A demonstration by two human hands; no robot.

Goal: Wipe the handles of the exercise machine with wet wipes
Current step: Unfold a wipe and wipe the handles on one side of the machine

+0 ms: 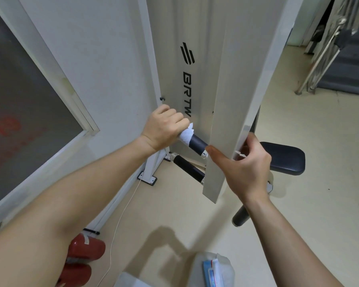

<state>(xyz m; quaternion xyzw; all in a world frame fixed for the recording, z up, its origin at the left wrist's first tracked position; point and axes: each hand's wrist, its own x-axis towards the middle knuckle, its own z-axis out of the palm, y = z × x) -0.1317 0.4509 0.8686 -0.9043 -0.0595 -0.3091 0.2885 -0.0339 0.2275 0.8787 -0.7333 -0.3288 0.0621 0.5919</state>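
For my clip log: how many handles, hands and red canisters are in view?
Handles: 2, upper handle, lower handle
Hands: 2, left hand, right hand gripping the post
Red canisters: 2, farther canister, nearer canister
Total: 6

Bare L hand (pixel 164 127), R hand (pixel 247 166), bare forearms.

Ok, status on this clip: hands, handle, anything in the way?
Left hand grips white wet wipe round upper black handle. Right hand holds white metal machine arm. Lower black handle bare. Nothing blocking.
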